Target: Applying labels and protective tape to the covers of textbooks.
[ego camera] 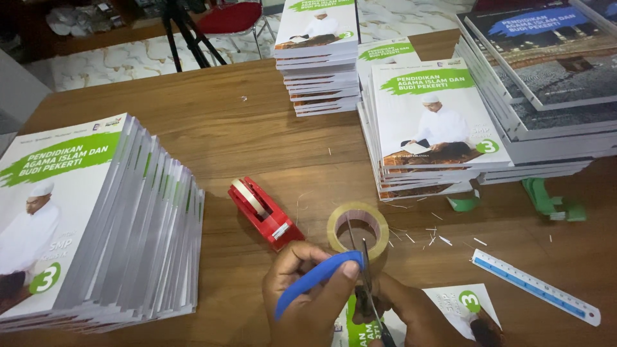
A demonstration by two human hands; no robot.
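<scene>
My left hand (308, 299) is closed around the blue handle of a pair of scissors (321, 276). Their thin dark blades (365, 270) point up over a roll of clear brownish tape (334, 226) lying flat on the wooden table (257, 135). My right hand (418, 315) is at the bottom edge, right next to the blades, gripping a white and green printed cover sheet (459, 305). Part of that sheet is hidden under both hands.
A red tape dispenser (265, 212) lies left of the roll. A tall stack of white and green books (96, 218) stands at the left, with more stacks (437, 122) at the back and right. There is also a blue-and-white ruler (536, 287), green clips (546, 199) and several paper slivers.
</scene>
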